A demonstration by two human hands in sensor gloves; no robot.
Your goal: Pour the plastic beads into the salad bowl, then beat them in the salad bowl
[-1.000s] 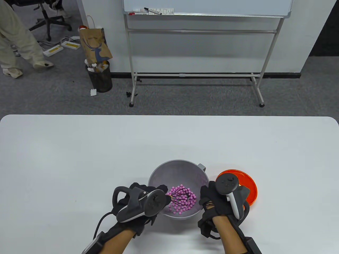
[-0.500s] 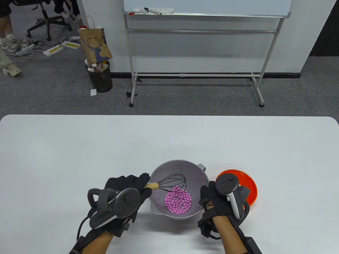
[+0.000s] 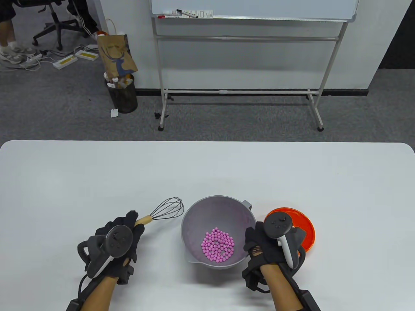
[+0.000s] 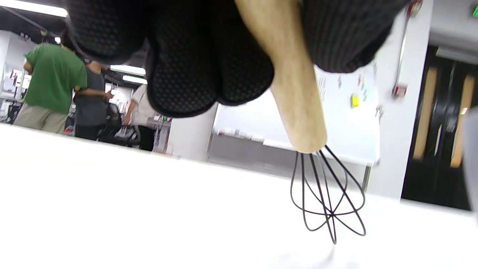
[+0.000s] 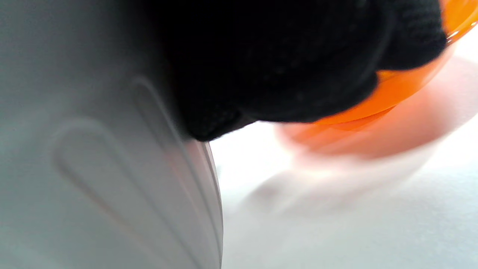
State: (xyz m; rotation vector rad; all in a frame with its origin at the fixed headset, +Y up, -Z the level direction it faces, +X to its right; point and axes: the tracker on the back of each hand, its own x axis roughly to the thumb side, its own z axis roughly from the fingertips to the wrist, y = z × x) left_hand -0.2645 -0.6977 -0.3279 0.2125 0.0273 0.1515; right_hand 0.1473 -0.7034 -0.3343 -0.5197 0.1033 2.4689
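While left hand (image 3: 118,238) grips one whisk (image 3: 163,212), right hand (image 3: 264,244) steadies one bowl (image 3: 194,217); grip hidden.

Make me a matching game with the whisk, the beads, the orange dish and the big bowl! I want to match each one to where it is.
Things:
1. whisk
2. pink beads
3. orange dish
4. grey bowl

Places:
A. lying inside the grey bowl
B. behind the right hand, to the right of the bowl
C. held by its wooden handle in the left hand, left of the bowl
D. in the middle, between the two hands

Pairs: 1-C, 2-A, 3-B, 4-D
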